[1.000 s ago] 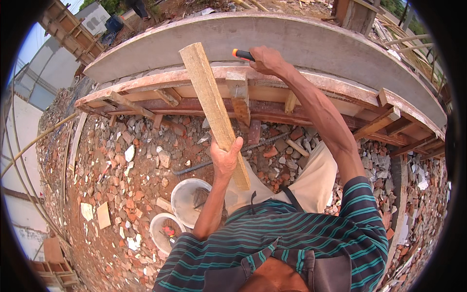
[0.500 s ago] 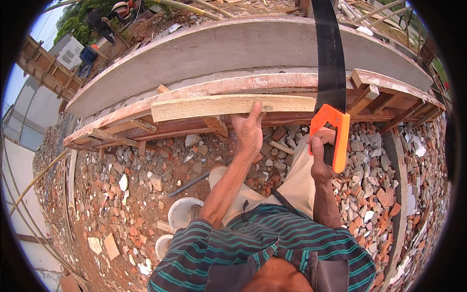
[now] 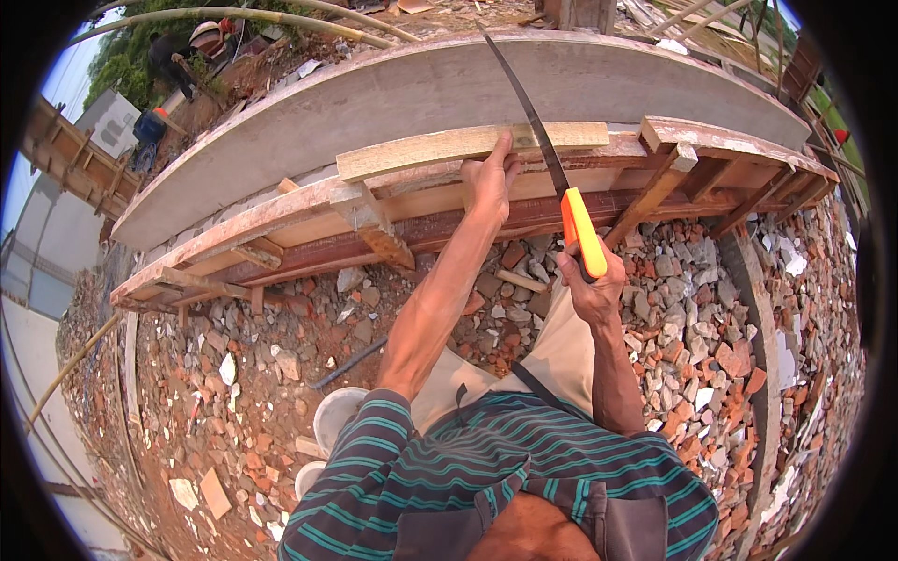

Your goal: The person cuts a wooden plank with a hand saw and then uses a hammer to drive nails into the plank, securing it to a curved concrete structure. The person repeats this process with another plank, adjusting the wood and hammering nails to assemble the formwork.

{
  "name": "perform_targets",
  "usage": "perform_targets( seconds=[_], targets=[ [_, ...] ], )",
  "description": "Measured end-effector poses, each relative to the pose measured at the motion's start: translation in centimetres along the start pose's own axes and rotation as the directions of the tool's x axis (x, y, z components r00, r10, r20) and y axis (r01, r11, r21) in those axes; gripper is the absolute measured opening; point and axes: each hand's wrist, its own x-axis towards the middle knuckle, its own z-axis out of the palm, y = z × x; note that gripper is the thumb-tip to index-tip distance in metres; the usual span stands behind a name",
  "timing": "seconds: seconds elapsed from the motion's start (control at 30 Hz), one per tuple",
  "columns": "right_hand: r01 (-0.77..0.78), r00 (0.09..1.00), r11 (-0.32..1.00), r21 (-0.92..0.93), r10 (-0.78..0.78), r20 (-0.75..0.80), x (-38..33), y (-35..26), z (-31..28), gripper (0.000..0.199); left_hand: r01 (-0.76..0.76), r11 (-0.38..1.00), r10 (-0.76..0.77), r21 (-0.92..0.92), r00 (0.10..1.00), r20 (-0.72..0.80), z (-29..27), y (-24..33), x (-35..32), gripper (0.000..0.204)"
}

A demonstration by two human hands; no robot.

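A short pale wooden board [image 3: 421,153] lies along the top edge of the timber formwork [image 3: 309,199]. My left hand [image 3: 488,179] grips the board from its near side, thumb on top and fingers underneath. In my right hand [image 3: 595,280] is a hand saw [image 3: 535,117], its orange handle wrapped by my fingers. The dark blade stands edge-on and points away and a little to the left. It crosses the board right of my left thumb; whether the teeth touch the wood I cannot tell.
Behind the formwork runs a long grey concrete beam [image 3: 374,98]. Broken brick and stone rubble [image 3: 692,318] covers the ground around my legs. A white bucket [image 3: 337,416] stands left of me. At the far left, a person in dark clothing [image 3: 166,64] bends near a blue barrel [image 3: 150,127].
The board has moved away from me and to the right, onto the formwork's top edge. The saw has swung left and turned edge-on, its blade now crossing the board.
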Motion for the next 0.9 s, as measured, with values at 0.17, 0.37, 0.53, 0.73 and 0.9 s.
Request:
perform_targets(
  seconds=[0.17,0.37,0.53,0.73,0.9],
  targets=[
    [-0.072,0.997,0.994,0.083,0.071,0.012,-0.1,0.4,0.2,0.006,0.135,0.956,-0.168,0.262,0.980,0.106,-2.2,1.4,-0.2,0.078],
    [-0.185,0.983,0.969,0.163,0.182,0.034,0.4,-0.8,-0.3,0.006,-0.168,0.616,-0.208,0.769,0.907,0.365,-3.9,7.0,-4.0,0.062],
    [-0.238,0.970,0.929,0.284,0.243,0.018,0.0,-0.8,-0.3,0.008,-0.581,-0.735,0.297,0.350,0.189,0.936,-4.6,13.9,-2.7,0.062],
    [-0.174,0.982,0.936,0.306,0.190,-0.021,1.0,0.0,0.6,0.005,-0.488,-0.652,-0.189,0.579,0.845,0.500,-5.1,15.5,1.6,0.065],
    [0.015,1.000,0.998,0.060,-0.016,0.012,1.2,-2.7,1.8,0.008,-0.600,-0.411,-0.275,0.687,0.800,0.534,-6.0,16.8,6.5,0.060]
  ],
)
